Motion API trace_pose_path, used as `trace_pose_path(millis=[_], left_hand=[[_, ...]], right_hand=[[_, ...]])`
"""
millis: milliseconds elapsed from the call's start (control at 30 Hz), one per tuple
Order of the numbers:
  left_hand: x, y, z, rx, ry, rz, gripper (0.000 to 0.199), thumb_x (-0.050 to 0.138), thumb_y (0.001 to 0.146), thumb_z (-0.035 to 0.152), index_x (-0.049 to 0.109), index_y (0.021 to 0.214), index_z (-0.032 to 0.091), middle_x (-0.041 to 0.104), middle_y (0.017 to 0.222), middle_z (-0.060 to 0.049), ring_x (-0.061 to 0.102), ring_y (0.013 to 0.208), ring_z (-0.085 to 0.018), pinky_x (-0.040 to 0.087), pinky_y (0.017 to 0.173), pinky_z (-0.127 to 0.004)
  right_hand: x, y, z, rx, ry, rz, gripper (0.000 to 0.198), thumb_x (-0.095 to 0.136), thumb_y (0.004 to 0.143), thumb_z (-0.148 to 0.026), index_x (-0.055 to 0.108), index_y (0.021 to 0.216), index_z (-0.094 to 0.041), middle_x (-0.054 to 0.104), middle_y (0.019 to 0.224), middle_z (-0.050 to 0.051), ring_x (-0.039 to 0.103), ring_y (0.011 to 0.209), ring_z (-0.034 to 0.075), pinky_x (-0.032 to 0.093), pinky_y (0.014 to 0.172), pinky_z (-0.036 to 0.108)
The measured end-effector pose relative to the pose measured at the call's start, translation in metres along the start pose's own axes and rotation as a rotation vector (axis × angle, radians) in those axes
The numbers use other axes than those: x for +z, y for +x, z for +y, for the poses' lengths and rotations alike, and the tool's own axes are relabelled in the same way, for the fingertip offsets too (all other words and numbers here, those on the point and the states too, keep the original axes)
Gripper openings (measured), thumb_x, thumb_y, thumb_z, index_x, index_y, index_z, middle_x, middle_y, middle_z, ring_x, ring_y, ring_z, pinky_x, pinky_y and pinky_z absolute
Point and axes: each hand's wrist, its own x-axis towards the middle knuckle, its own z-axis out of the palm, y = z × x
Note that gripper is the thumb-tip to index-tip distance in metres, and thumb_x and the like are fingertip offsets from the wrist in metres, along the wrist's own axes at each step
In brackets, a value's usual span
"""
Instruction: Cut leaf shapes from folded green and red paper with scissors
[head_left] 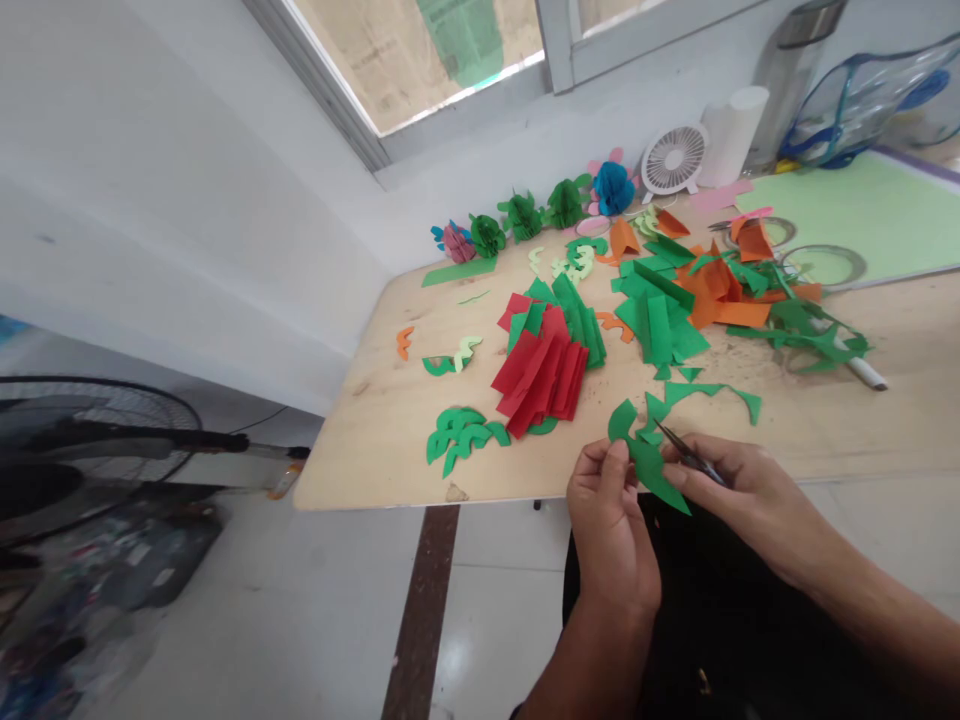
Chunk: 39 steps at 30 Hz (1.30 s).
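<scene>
Between thumb and fingers, my left hand pinches a green paper piece with curved edges and a pointed lower end. My right hand is closed round a pair of dark scissors, whose tips lie at the paper's upper right edge. Both hands are just over the table's front edge. Beyond them lies a curved green paper offcut. To the left are a stack of folded red paper and a pile of cut green wavy shapes. The scissors' handles are mostly hidden by my right hand.
The wooden table also carries folded green paper, orange paper and scraps. Several paper ball figures line the wall, beside a small white fan. Tape rolls lie at the right. A large floor fan stands left.
</scene>
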Motion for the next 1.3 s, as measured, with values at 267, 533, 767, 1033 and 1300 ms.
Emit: trace_pose_path(millis=[267,533,767,1033,1300], left_hand=[[-0.003,-0.003,-0.002,-0.035,0.206,-0.135,0.013,0.069,0.073,0.023,0.06,0.08,0.016,0.066,0.082,-0.003,0.06,0.075,-0.013,0.043,0.074,-0.026],[-0.013,-0.002,-0.002,0.003,0.436,-0.158,0.015,0.07,0.072,0.021,0.057,0.067,0.015,0.053,0.06,0.003,0.047,0.058,-0.008,0.038,0.06,-0.02],[-0.015,-0.004,-0.007,0.0,0.447,-0.147,0.016,0.072,0.07,0.025,0.06,0.072,0.015,0.059,0.065,0.001,0.052,0.061,-0.01,0.042,0.063,-0.022],[-0.017,-0.002,-0.013,0.016,0.483,-0.112,0.014,0.073,0.067,0.024,0.062,0.069,0.015,0.064,0.066,-0.002,0.059,0.063,-0.013,0.047,0.066,-0.025],[-0.017,0.002,0.002,0.023,0.417,-0.118,0.01,0.069,0.072,0.022,0.061,0.074,0.016,0.063,0.063,0.001,0.056,0.06,-0.01,0.044,0.066,-0.022]], right_hand=[[0.009,0.0,0.008,0.049,0.213,0.128,0.019,0.064,0.079,-0.033,0.055,0.067,-0.02,0.048,0.059,-0.004,0.044,0.055,0.012,0.035,0.05,0.025],[0.01,0.003,0.006,0.04,0.242,0.192,0.017,0.065,0.077,-0.034,0.06,0.072,-0.019,0.045,0.058,-0.005,0.037,0.052,0.01,0.03,0.047,0.024],[0.011,0.005,0.003,0.04,0.348,0.248,0.022,0.066,0.077,-0.038,0.059,0.069,-0.019,0.04,0.056,-0.006,0.032,0.047,0.009,0.026,0.042,0.023],[0.015,0.007,0.004,0.216,0.716,0.19,0.032,0.078,0.067,-0.035,0.05,0.063,-0.02,0.026,0.047,-0.011,0.015,0.041,0.005,0.013,0.037,0.022],[0.003,-0.003,0.011,0.11,0.516,0.118,0.029,0.062,0.082,-0.046,0.058,0.074,-0.018,0.035,0.053,-0.006,0.025,0.048,0.009,0.02,0.042,0.023]])
